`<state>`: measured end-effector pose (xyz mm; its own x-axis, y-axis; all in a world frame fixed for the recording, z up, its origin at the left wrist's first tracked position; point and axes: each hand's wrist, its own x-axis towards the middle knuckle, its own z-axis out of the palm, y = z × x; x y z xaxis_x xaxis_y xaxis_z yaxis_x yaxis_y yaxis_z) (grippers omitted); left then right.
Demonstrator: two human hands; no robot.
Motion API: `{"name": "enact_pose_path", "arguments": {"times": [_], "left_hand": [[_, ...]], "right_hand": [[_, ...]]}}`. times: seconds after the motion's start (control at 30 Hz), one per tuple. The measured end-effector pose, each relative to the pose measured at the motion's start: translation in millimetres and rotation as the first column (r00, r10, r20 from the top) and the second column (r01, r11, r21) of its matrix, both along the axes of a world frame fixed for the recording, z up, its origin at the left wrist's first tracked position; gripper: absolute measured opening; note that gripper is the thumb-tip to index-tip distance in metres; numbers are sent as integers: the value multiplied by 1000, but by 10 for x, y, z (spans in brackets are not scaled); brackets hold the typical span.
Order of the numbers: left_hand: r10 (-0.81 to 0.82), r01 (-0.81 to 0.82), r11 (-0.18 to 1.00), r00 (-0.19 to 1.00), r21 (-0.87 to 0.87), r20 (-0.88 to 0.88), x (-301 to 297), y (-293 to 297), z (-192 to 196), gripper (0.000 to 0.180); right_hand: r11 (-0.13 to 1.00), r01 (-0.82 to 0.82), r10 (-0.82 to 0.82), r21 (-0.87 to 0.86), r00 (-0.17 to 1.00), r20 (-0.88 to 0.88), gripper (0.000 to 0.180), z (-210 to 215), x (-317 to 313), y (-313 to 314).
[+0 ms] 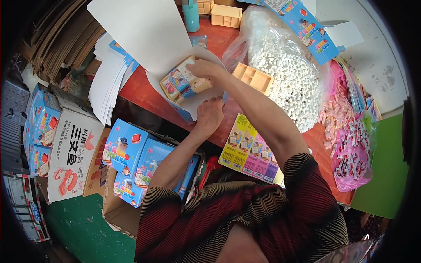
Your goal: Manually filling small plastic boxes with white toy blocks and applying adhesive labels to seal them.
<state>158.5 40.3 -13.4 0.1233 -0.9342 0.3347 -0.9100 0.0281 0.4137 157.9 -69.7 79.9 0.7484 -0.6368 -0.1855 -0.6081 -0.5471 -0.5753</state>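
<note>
An open cardboard box [154,75], white inside and blue printed outside, stands on the red table with its large flap raised. Small picture-printed packs [177,81] lie stacked inside it. My right hand [204,70] reaches into the box from the right, its fingers closed over the upper end of the packs; the thumb is hidden. At the near right side of the box, my left hand [210,113] has its fingers curled on the cardboard edge. Its fingertips are partly out of sight.
A clear bag of small white pieces [285,70] lies right, beside a beige compartment tray [253,79]. Printed card sheets [247,147] lie at the table's near edge. Pink bags of sachets [351,153] are far right. A carton of blue boxes [125,149] stands lower left. A teal bottle [190,16] stands behind.
</note>
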Motion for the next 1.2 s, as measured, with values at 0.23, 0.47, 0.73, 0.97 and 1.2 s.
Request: {"name": "enact_pose_path", "arguments": {"times": [0.23, 0.47, 0.73, 0.97, 1.2], "left_hand": [[-42, 39, 996, 999, 78, 31, -55, 17, 63, 12], [-15, 12, 997, 999, 80, 32, -25, 34, 4, 11], [-26, 24, 998, 999, 59, 48, -69, 54, 44, 11], [-10, 5, 998, 997, 57, 81, -15, 92, -91, 14], [-13, 14, 998, 1000, -59, 4, -56, 121, -118, 22]], "right_hand": [[936, 77, -100, -344, 994, -48, 39, -332, -93, -41], [856, -64, -102, -513, 952, -289, 24, 143, -98, 160], [484, -138, 92, -864, 990, -107, 46, -641, -183, 197], [525, -187, 12, -830, 977, -213, 48, -571, -54, 344], [597, 7, 43, -802, 998, 41, 46, -850, 99, 350]]}}
